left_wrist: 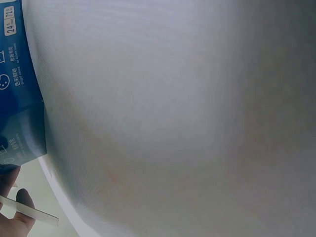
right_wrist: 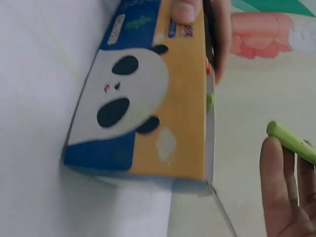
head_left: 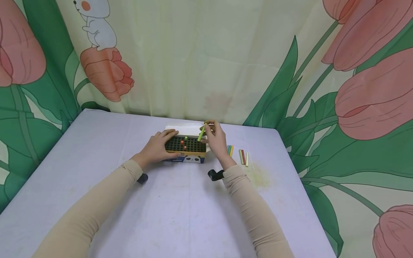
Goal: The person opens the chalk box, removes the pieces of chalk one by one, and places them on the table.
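A chalk box (head_left: 192, 158) with a panda on its front stands at the table's far side, its lid raised behind it. Inside is a black holder (head_left: 174, 144) full of round holes, where a few chalk sticks poke up: one green, two orange-red. My left hand (head_left: 157, 147) grips the box's left end, thumb on the front and fingers over the back edge. Above the right end, my right hand (head_left: 217, 139) pinches a yellow-green chalk stick (head_left: 201, 133), held at a slant. In the right wrist view this chalk (right_wrist: 292, 140) is off to the box's side.
Right of the box, several loose chalks lie on the table: blue and orange ones (head_left: 230, 150) partly behind the right wrist, then a small group with a red chalk (head_left: 243, 156). Yellowish dust (head_left: 259, 175) marks the white cloth nearby. A flowered curtain (head_left: 193, 64) hangs behind.
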{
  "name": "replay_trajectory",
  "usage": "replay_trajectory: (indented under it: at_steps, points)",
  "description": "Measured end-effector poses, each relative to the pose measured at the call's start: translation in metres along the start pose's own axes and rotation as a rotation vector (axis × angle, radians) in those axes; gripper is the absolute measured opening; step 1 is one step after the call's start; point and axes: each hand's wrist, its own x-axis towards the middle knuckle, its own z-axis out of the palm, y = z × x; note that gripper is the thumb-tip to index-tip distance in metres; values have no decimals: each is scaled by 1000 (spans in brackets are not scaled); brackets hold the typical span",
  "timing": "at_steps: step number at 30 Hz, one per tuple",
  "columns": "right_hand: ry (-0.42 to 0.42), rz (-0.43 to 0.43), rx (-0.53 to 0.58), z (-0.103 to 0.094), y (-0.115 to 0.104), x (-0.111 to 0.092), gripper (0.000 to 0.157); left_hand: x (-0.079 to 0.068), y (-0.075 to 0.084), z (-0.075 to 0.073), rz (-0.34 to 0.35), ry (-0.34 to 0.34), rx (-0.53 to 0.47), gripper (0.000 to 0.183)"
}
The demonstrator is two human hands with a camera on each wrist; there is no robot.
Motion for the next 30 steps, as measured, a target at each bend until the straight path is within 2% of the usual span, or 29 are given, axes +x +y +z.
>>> replay_trajectory:
  at_steps: [5, 10, 19, 30]
  points:
    - [70, 18, -53, -15, 1, 1, 26, 0, 0, 0, 8, 4, -2, 101]
    - [102, 60, -80, -28, 6, 0, 25, 0, -1, 1, 9, 3, -2, 102]
    - [140, 111, -27, -50, 20, -1, 30, 1, -4, 3, 9, 7, -11, 103]
    - [183, 142, 5, -74, 33, -4, 31, -2, 2, 0, 7, 0, -9, 101]
